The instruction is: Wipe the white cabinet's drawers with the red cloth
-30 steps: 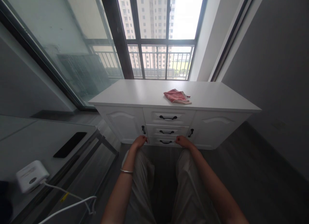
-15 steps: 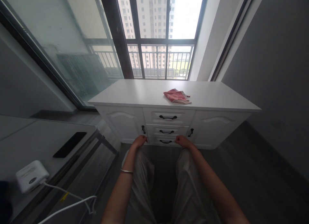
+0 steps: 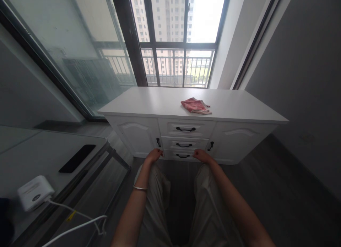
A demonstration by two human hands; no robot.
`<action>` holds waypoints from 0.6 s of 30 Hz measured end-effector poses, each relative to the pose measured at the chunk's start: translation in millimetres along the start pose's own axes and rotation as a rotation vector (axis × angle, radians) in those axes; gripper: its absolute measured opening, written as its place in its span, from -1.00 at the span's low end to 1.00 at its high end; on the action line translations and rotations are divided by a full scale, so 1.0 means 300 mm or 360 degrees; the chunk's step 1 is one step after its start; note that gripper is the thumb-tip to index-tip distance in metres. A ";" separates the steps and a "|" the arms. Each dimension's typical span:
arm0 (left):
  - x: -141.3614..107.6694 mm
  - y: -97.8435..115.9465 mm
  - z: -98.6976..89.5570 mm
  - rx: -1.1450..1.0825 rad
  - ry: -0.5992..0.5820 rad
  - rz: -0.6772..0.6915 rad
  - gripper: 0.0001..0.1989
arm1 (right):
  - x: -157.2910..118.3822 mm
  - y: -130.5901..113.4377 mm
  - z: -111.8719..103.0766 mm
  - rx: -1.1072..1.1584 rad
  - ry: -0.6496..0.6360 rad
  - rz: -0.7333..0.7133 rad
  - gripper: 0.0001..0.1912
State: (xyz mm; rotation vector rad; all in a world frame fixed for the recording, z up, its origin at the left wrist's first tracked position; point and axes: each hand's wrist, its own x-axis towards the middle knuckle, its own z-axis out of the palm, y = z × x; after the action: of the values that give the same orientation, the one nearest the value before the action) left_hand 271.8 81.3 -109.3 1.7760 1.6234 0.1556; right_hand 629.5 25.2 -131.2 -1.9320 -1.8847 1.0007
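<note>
"What has just changed?"

"Hardly anything. The view shifts very slightly, but the hands and the cloth (image 3: 195,105) keep their places."

"What are the hands doing?"

"The left hand (image 3: 154,155) is curled closed above one knee (image 3: 156,179), and the right hand (image 3: 202,156) is clenched above the other knee (image 3: 206,179). I see nothing in either, though the insides of both are hidden."

"What are they near?"

"The bottom drawer handle (image 3: 183,156) sits between them in the view. The left door handle (image 3: 158,142) shows just above the left hand, and the right door handle (image 3: 210,146) just above the right. I can't tell whether either hand touches the cabinet (image 3: 154,101)."

"And the cloth?"

"Crumpled, pink and red, on the cabinet top near the front edge, well apart from both hands. With neither hand moving to it, it lies unhandled, and the doors and drawers look shut."

"Anything off to the side?"

"On the left, a table (image 3: 16,144) bears a black phone (image 3: 77,158) and a white box (image 3: 35,193) with a cable (image 3: 61,205) running from it. There's a bangle (image 3: 140,188) on the left wrist."
</note>
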 end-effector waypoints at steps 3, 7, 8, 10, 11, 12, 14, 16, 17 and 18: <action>0.000 0.001 -0.002 0.0000 0.0005 -0.0007 -0.57 | 0.000 0.002 -0.001 -0.0007 -0.0006 -0.0002 -0.64; -0.003 0.006 -0.003 0.0005 0.0007 -0.0018 -0.57 | -0.005 -0.001 -0.004 -0.0017 -0.0010 0.0003 -0.66; -0.005 0.007 -0.004 0.0004 0.0008 -0.0017 -0.57 | -0.006 -0.002 -0.005 -0.0019 -0.0010 0.0004 -0.67; -0.010 0.011 -0.005 0.0000 0.0009 -0.0014 -0.57 | -0.009 -0.006 -0.008 -0.0023 -0.0008 0.0006 -0.67; -0.013 0.013 -0.006 -0.0003 0.0009 -0.0013 -0.58 | -0.011 -0.008 -0.009 -0.0025 -0.0008 0.0007 -0.67; -0.016 0.014 -0.007 -0.0006 0.0011 -0.0013 -0.58 | -0.012 -0.010 -0.010 -0.0027 -0.0008 0.0012 -0.67; -0.020 0.018 -0.010 -0.0011 0.0019 -0.0017 -0.58 | -0.014 -0.013 -0.011 -0.0032 -0.0012 0.0022 -0.66; -0.023 0.023 -0.014 -0.0014 0.0033 -0.0028 -0.58 | -0.015 -0.014 -0.012 -0.0038 -0.0016 0.0029 -0.67; -0.024 0.025 -0.016 -0.0014 0.0039 -0.0035 -0.59 | -0.015 -0.015 -0.013 -0.0041 -0.0016 0.0031 -0.67; -0.026 0.028 -0.017 -0.0012 0.0045 -0.0043 -0.59 | -0.015 -0.015 -0.012 -0.0043 -0.0014 0.0032 -0.68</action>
State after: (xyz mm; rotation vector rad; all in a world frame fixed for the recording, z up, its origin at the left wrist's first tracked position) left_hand 274.5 76.9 -97.9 1.7524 1.6637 0.1748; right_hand 628.8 22.3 -124.4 -1.9686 -1.8968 0.9956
